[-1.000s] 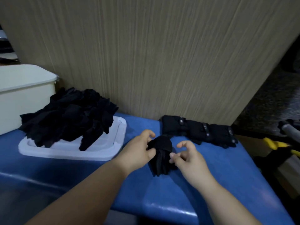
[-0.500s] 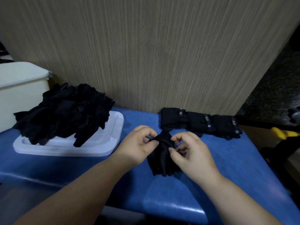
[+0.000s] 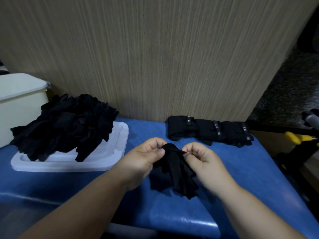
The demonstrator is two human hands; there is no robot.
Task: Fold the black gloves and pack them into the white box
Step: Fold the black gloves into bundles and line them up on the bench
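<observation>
The left hand (image 3: 141,161) and right hand (image 3: 205,164) each pinch a corner of the cuff end of one black glove (image 3: 177,169), thumbs against curled fingers. It hangs between them, its fingers drooping toward the person over the blue table (image 3: 259,178).

It looks light, soft and limp — it likely won't keep a crease unless pressed flat. The cuff corners, held taut, seem the best place to grip it.

Just beyond the right hand, three folded gloves (image 3: 210,131) lie in a row. Left of the left hand, a loose pile (image 3: 65,125) sits on a white lid (image 3: 110,163) — farther left stands the white box (image 3: 22,109).
</observation>
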